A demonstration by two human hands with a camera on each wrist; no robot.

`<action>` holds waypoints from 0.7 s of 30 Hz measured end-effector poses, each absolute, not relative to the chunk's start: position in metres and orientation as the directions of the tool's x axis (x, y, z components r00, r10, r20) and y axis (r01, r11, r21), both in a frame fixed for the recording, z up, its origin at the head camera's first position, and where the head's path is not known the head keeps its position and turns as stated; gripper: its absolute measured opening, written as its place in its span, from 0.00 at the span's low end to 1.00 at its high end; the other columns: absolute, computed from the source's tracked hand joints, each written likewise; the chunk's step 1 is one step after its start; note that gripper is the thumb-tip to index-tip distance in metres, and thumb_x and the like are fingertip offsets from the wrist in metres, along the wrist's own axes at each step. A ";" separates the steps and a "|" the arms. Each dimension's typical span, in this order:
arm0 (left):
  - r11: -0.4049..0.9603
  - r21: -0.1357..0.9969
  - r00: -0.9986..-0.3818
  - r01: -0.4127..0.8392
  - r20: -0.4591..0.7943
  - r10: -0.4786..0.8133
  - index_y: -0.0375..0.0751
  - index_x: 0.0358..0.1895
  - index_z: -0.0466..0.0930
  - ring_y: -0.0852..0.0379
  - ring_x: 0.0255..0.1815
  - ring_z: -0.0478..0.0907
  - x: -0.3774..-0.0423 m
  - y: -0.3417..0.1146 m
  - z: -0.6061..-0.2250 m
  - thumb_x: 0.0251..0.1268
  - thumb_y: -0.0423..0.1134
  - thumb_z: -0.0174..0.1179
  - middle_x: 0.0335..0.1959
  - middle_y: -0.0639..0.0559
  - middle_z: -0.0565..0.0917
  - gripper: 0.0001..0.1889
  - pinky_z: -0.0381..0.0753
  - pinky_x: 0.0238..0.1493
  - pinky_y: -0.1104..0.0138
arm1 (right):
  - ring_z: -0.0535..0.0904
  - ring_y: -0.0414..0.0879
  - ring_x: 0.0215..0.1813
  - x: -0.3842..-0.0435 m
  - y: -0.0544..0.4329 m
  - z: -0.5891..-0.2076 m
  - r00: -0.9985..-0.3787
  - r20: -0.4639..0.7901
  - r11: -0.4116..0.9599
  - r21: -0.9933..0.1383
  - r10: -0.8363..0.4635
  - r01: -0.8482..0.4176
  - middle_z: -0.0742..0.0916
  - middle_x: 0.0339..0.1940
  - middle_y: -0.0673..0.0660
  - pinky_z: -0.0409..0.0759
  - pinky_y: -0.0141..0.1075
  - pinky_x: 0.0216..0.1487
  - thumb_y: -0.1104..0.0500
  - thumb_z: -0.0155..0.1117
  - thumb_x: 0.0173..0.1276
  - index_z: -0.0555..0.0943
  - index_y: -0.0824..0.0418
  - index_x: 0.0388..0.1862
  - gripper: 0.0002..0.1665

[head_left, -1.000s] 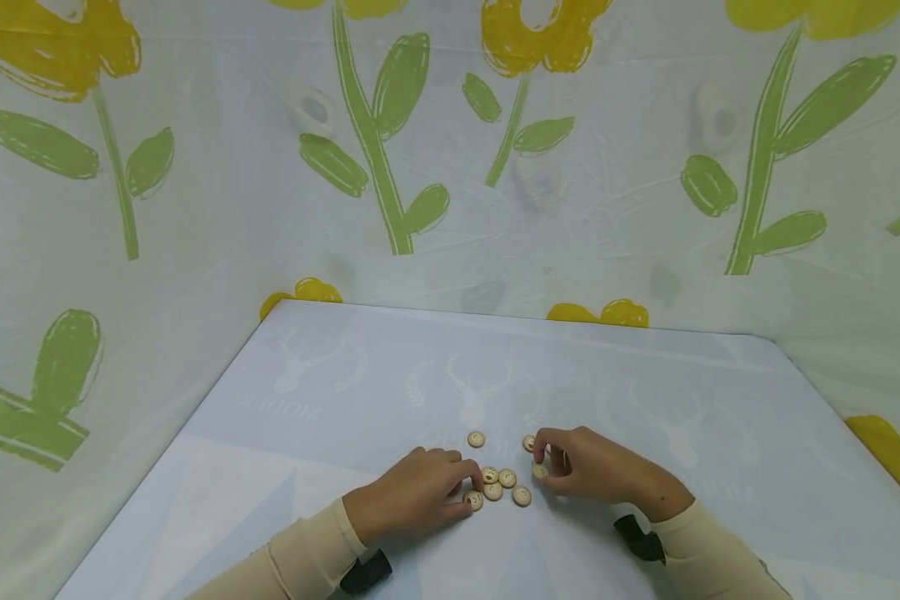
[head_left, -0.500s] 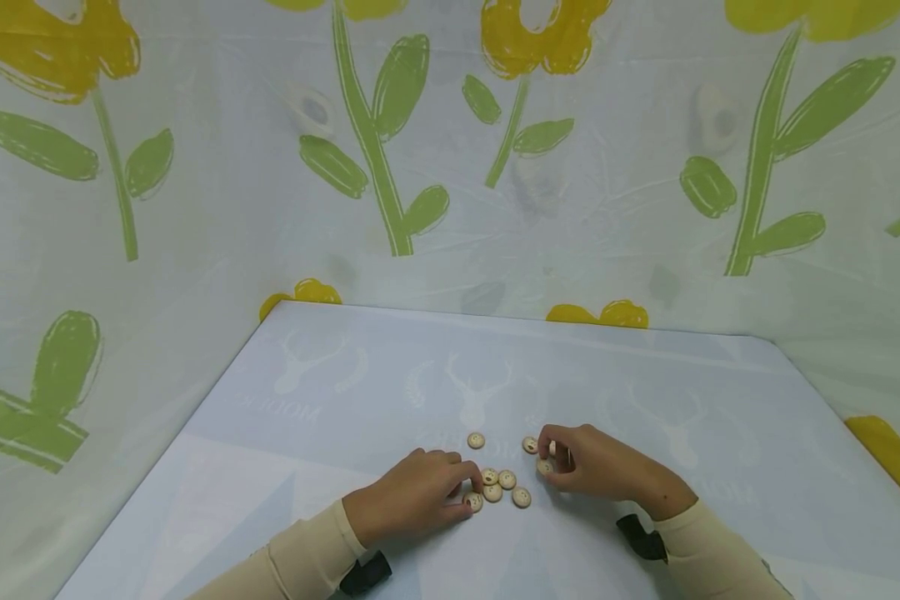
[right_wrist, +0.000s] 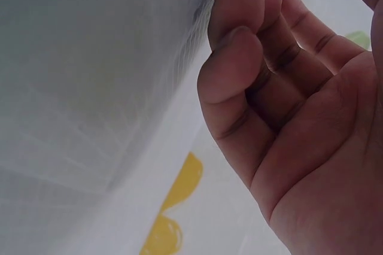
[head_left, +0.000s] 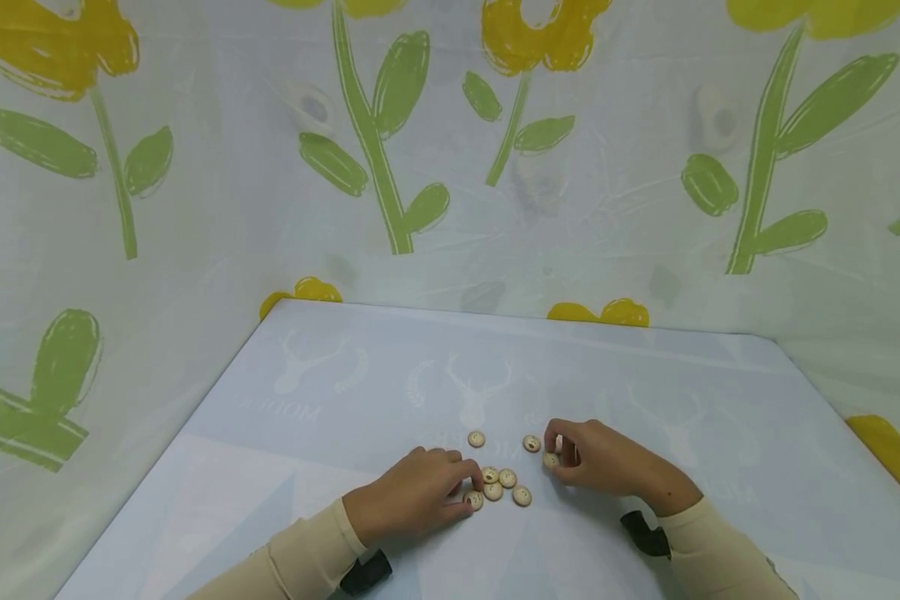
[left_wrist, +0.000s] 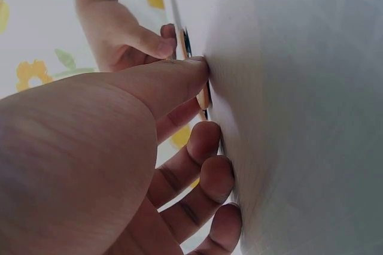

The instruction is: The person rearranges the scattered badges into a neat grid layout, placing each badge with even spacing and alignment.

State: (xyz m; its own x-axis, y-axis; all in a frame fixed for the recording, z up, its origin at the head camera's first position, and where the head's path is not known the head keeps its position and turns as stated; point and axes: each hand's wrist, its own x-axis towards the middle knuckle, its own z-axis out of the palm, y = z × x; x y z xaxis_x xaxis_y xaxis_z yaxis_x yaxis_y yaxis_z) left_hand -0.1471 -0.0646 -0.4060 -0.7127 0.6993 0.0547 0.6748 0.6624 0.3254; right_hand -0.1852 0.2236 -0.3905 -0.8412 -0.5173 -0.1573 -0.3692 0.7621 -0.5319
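Several small, round, pale wooden buttons with dark marks lie on the table. My left hand (head_left: 420, 493) rests on the table, thumb and forefinger at either side of the nearest-left button (head_left: 474, 501). In the left wrist view, the thumb (left_wrist: 173, 81) meets the tabletop and the edge of a button (left_wrist: 203, 96) shows behind it. My right hand (head_left: 603, 457) pinches another button (head_left: 551, 460) between thumb and forefinger, low over the table. Its curled fingers (right_wrist: 236, 9) fill the right wrist view, where the button is hidden. One more pale button (head_left: 559, 446) is partly covered by the right fingers.
Between the hands sit a small cluster of buttons (head_left: 492, 491) and a separate button (head_left: 522, 497). Farther back are one button (head_left: 476, 438) and another (head_left: 532, 443). The pale table (head_left: 390, 375) ends at a flower-printed curtain (head_left: 607, 208).
My right hand has slid a short way right and toward the back, carrying its button along and away from the cluster. The left hand stays in place.
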 end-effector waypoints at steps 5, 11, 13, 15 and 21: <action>0.662 0.334 -0.714 0.671 0.051 0.698 0.56 0.47 0.83 0.70 0.25 0.64 -0.147 -0.065 -0.406 0.64 0.45 0.67 0.24 0.65 0.70 0.10 0.62 0.29 0.73 | 0.72 0.36 0.24 -0.186 0.226 -0.390 -0.845 -0.157 0.767 -0.528 -0.511 -0.365 0.78 0.23 0.45 0.72 0.30 0.25 0.57 0.72 0.63 0.77 0.51 0.40 0.12; 0.655 0.334 -0.710 0.678 0.064 0.702 0.56 0.47 0.83 0.70 0.25 0.64 -0.148 -0.065 -0.408 0.64 0.46 0.67 0.24 0.65 0.70 0.10 0.62 0.29 0.73 | 0.72 0.36 0.24 -0.188 0.230 -0.391 -0.852 -0.150 0.776 -0.512 -0.502 -0.367 0.78 0.23 0.46 0.72 0.30 0.25 0.57 0.72 0.63 0.76 0.51 0.40 0.12; 0.654 0.331 -0.708 0.680 0.068 0.703 0.56 0.47 0.83 0.70 0.25 0.64 -0.148 -0.064 -0.409 0.64 0.46 0.67 0.24 0.65 0.70 0.10 0.62 0.29 0.73 | 0.72 0.37 0.24 -0.189 0.231 -0.391 -0.854 -0.150 0.780 -0.507 -0.498 -0.366 0.78 0.23 0.46 0.73 0.30 0.25 0.58 0.71 0.63 0.76 0.51 0.40 0.12; 0.653 0.333 -0.708 0.680 0.066 0.703 0.56 0.47 0.83 0.70 0.25 0.64 -0.148 -0.065 -0.409 0.64 0.45 0.67 0.24 0.65 0.70 0.10 0.63 0.29 0.73 | 0.72 0.37 0.24 -0.189 0.232 -0.392 -0.857 -0.156 0.787 -0.501 -0.491 -0.360 0.79 0.23 0.46 0.73 0.30 0.25 0.57 0.71 0.63 0.76 0.51 0.40 0.12; 0.662 0.323 -0.713 0.677 0.065 0.698 0.56 0.47 0.83 0.70 0.25 0.64 -0.147 -0.065 -0.408 0.64 0.45 0.67 0.24 0.65 0.70 0.10 0.62 0.30 0.73 | 0.73 0.37 0.24 -0.191 0.233 -0.392 -0.868 -0.162 0.803 -0.488 -0.470 -0.343 0.79 0.23 0.46 0.73 0.30 0.25 0.57 0.71 0.63 0.76 0.50 0.40 0.12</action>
